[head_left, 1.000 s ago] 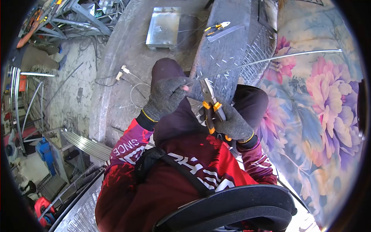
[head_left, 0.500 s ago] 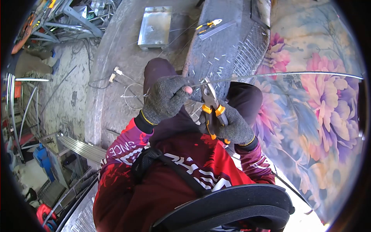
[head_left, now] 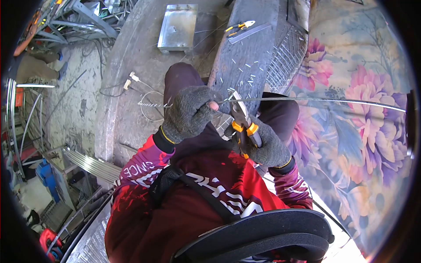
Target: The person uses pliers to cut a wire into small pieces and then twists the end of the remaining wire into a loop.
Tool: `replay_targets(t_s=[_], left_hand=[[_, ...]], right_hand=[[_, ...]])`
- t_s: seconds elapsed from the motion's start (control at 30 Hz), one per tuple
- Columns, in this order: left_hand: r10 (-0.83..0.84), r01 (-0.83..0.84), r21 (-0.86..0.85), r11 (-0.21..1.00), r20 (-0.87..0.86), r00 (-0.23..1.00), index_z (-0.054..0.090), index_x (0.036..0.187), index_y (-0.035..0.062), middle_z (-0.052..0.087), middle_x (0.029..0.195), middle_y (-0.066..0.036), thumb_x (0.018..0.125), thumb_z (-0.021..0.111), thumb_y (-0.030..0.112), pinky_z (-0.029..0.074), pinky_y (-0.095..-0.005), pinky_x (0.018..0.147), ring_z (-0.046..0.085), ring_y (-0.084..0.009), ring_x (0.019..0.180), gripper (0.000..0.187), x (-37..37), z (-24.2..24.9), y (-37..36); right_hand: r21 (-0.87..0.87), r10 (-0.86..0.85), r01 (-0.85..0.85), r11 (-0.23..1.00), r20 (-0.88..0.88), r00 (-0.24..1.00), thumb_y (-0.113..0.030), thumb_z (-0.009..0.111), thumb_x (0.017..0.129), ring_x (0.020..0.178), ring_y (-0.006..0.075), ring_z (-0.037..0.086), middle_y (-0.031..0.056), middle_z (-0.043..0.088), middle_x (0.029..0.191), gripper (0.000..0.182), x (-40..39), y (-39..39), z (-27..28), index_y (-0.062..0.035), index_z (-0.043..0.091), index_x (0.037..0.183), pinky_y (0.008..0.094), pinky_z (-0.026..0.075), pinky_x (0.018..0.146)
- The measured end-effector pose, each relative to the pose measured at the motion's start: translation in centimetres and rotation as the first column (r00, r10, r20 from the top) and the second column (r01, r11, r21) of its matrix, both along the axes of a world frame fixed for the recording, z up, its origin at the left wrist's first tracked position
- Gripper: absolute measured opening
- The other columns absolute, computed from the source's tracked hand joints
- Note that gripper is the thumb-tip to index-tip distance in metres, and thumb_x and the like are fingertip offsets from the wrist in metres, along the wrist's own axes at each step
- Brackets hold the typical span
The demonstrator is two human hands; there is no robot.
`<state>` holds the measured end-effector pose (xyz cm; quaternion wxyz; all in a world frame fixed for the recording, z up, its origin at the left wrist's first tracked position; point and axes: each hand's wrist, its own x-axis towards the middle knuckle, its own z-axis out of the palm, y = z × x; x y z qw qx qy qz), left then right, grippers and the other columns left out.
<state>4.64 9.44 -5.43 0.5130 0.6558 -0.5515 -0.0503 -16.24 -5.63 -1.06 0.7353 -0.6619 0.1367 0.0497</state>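
Note:
My left hand [head_left: 191, 111], in a grey knit glove, is closed with its bare thumb tip pressed against the fingers, pinching a thin metal wire [head_left: 329, 100]. The wire runs right from there, past the plier jaws and over the floral cloth. Gripped in my gloved right hand [head_left: 269, 147] are pliers [head_left: 240, 113] with yellow-and-grey handles, their jaws pointing up and overlapping the wire close to my left fingertips. Several short cut metal pieces [head_left: 250, 81] lie scattered on the grey metal surface [head_left: 237, 48] just beyond the jaws.
A second pair of pliers [head_left: 240, 27] lies beside a flat metal strip [head_left: 250, 33]. Wire mesh [head_left: 287, 50] borders the floral cloth [head_left: 364, 144]. A shallow metal tray [head_left: 179, 28] sits farther back. At left are a white cable connector [head_left: 134, 76], metal rods [head_left: 90, 164] and another person's legs [head_left: 37, 68].
The wire's right-hand stretch has swung lower across the cloth. The pliers have shifted slightly right and down, their jaws still at the wire. My left hand keeps its pinch.

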Motion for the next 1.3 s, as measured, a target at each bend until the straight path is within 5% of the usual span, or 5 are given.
replay_targets(t_s=[0.77,0.83,1.07,1.13,1.3], left_hand=[[-0.048,0.053,0.061,0.997,-0.08,0.996,0.07,0.098,0.0011,0.07,0.094,-0.016,0.097,0.06,0.025,0.05,-0.0455,0.086,0.066,-0.0374,0.092,0.026,0.1,-0.4,0.4],[-0.054,0.063,0.077,0.995,-0.114,0.992,0.07,0.098,0.0009,0.07,0.093,-0.016,0.097,0.06,0.025,0.05,-0.0451,0.084,0.066,-0.0373,0.091,0.026,0.2,-0.6,0.4],[-0.066,0.075,0.068,0.995,-0.135,0.989,0.067,0.096,-0.0003,0.07,0.089,-0.017,0.093,0.064,0.019,0.053,-0.045,0.077,0.068,-0.0383,0.085,0.02,0.4,-0.2,0.2],[-0.057,0.067,0.06,0.996,-0.163,0.985,0.068,0.097,-0.0005,0.069,0.089,-0.017,0.095,0.063,0.024,0.052,-0.0443,0.078,0.067,-0.0367,0.085,0.025,0.2,-0.4,0.3],[-0.081,0.103,0.073,0.992,-0.266,0.961,0.069,0.097,-0.0008,0.069,0.089,-0.016,0.097,0.062,0.029,0.051,-0.0435,0.079,0.066,-0.035,0.085,0.03,0.4,-0.4,0.3]], right_hand=[[0.457,0.155,-0.126,0.881,-0.026,0.988,-0.026,0.083,0.071,0.093,0.0212,0.065,0.0175,0.063,0.117,0.099,0.1,-1.1,-1.3,-0.0014,0.03,0.151,0.0352,0.052,0.083],[0.523,0.122,-0.106,0.846,0.004,0.993,-0.012,0.067,0.082,0.086,0.0137,0.062,0.008,0.064,0.105,0.053,0.2,-1.0,-0.7,-0.0008,0.048,0.13,0.0287,0.051,0.077],[0.294,0.14,-0.12,0.948,-0.05,0.989,-0.004,0.058,0.091,0.085,0.0144,0.063,0.0092,0.066,0.095,0.036,0.7,-0.6,-0.2,-0.0001,0.051,0.126,0.0297,0.053,0.077],[0.354,0.189,-0.153,0.923,-0.071,0.979,-0.031,0.082,0.074,0.093,0.0256,0.064,0.0173,0.064,0.105,0.091,0.7,-0.9,-0.4,-0.0001,0.035,0.146,0.0383,0.052,0.084],[0.399,0.139,-0.126,0.908,-0.002,0.99,-0.028,0.081,0.075,0.095,0.0247,0.065,0.0165,0.064,0.106,0.09,0.3,-0.6,-1.1,-0.0002,0.034,0.147,0.0381,0.053,0.083]])
